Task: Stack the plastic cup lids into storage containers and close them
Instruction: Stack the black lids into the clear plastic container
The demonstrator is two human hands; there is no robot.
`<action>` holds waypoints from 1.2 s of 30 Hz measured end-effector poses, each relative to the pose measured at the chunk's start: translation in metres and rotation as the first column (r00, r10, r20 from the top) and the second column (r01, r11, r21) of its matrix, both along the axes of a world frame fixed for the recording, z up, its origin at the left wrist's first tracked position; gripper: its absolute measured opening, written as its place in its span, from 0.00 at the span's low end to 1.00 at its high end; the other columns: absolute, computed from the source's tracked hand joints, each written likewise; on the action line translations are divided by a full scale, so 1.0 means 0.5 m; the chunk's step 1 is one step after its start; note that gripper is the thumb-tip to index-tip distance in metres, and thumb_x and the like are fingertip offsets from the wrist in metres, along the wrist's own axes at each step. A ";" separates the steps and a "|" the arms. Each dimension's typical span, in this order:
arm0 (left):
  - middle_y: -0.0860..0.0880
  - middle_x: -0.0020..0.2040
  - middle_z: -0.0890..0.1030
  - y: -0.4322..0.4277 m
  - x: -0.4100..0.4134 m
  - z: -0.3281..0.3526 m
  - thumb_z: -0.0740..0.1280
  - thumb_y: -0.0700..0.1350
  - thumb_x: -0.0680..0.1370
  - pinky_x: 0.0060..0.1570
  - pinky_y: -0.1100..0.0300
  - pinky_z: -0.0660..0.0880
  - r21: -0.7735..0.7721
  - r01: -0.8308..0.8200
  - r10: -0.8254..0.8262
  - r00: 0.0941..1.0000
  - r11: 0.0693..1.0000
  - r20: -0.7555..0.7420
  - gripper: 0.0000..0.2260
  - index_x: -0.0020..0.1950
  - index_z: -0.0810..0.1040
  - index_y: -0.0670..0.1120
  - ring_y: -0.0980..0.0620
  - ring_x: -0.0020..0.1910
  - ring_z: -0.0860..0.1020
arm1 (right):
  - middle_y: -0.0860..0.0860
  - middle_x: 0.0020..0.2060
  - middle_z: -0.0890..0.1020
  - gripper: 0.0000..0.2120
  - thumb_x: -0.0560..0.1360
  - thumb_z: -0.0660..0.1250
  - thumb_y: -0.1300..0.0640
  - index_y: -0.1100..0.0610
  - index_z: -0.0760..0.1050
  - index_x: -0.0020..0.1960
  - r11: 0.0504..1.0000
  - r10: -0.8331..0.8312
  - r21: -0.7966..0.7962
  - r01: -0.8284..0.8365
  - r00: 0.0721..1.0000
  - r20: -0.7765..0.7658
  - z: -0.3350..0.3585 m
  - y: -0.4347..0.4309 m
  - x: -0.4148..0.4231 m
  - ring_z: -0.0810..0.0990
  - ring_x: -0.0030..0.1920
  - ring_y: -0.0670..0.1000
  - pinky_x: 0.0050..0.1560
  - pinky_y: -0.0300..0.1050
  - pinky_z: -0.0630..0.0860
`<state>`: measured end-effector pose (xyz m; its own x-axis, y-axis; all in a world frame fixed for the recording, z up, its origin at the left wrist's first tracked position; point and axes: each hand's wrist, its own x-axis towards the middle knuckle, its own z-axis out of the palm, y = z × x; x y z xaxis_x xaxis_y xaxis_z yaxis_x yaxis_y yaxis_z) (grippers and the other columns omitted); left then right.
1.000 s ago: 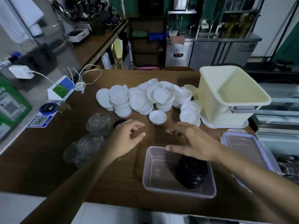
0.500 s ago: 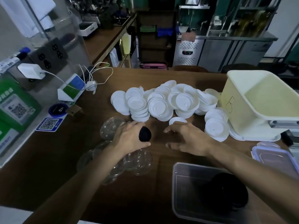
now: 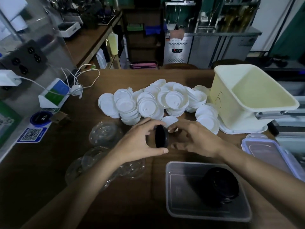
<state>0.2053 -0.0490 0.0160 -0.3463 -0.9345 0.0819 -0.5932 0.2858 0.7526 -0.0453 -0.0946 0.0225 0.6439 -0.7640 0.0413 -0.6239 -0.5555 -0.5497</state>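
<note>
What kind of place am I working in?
Probably a café or drink shop counter: heaps of white cup lids on the table, a stainless under-counter fridge behind, QR code sticker at the left.

Single head cam, wide-angle, looking forward and down at surface (image 3: 49,162); hands close, lower centre; shelves in upper frame.

Clear lids (image 3: 105,134) (left) and container (image 3: 167,187) (right) flank bare tabletop (image 3: 148,199).
</note>
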 end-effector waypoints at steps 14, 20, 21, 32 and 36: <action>0.53 0.67 0.81 0.066 -0.187 0.021 0.75 0.51 0.76 0.73 0.41 0.70 0.003 0.097 -0.094 0.973 0.995 -0.210 0.25 0.72 0.74 0.53 0.48 0.71 0.77 | 0.43 0.56 0.80 0.31 0.69 0.82 0.46 0.49 0.77 0.69 0.999 -0.034 0.017 0.031 0.977 0.211 0.041 0.118 -0.204 0.78 0.58 0.47 0.56 0.34 0.72; 0.61 0.68 0.77 0.103 -0.235 0.017 0.77 0.58 0.72 0.64 0.53 0.75 -0.002 0.117 -0.117 0.992 0.993 -0.056 0.30 0.73 0.75 0.60 0.55 0.70 0.76 | 0.40 0.57 0.79 0.26 0.69 0.83 0.51 0.48 0.77 0.63 0.997 -0.042 0.069 0.027 0.972 0.231 0.039 0.166 -0.277 0.77 0.60 0.46 0.56 0.31 0.69; 0.61 0.67 0.76 0.110 -0.242 0.015 0.78 0.57 0.71 0.62 0.56 0.75 -0.019 0.120 -0.120 0.992 0.993 -0.033 0.30 0.73 0.76 0.59 0.55 0.69 0.76 | 0.40 0.57 0.79 0.25 0.69 0.83 0.52 0.48 0.77 0.62 0.996 -0.040 0.083 0.021 0.972 0.233 0.040 0.174 -0.288 0.77 0.61 0.46 0.57 0.31 0.69; 0.61 0.62 0.79 0.163 -0.285 -0.007 0.78 0.58 0.71 0.60 0.54 0.77 -0.016 0.119 -0.116 0.987 0.993 0.115 0.29 0.72 0.78 0.58 0.55 0.63 0.78 | 0.37 0.55 0.77 0.25 0.69 0.82 0.47 0.46 0.76 0.61 0.995 -0.073 0.080 0.063 0.989 0.131 -0.007 0.225 -0.330 0.76 0.59 0.40 0.53 0.29 0.68; 0.63 0.64 0.77 0.169 -0.281 -0.020 0.75 0.64 0.71 0.61 0.48 0.78 0.013 0.113 -0.114 0.980 0.993 0.165 0.30 0.73 0.75 0.64 0.56 0.62 0.78 | 0.33 0.53 0.74 0.26 0.69 0.82 0.46 0.48 0.76 0.63 0.994 -0.086 0.079 0.078 0.991 0.103 -0.023 0.234 -0.321 0.74 0.54 0.33 0.52 0.26 0.67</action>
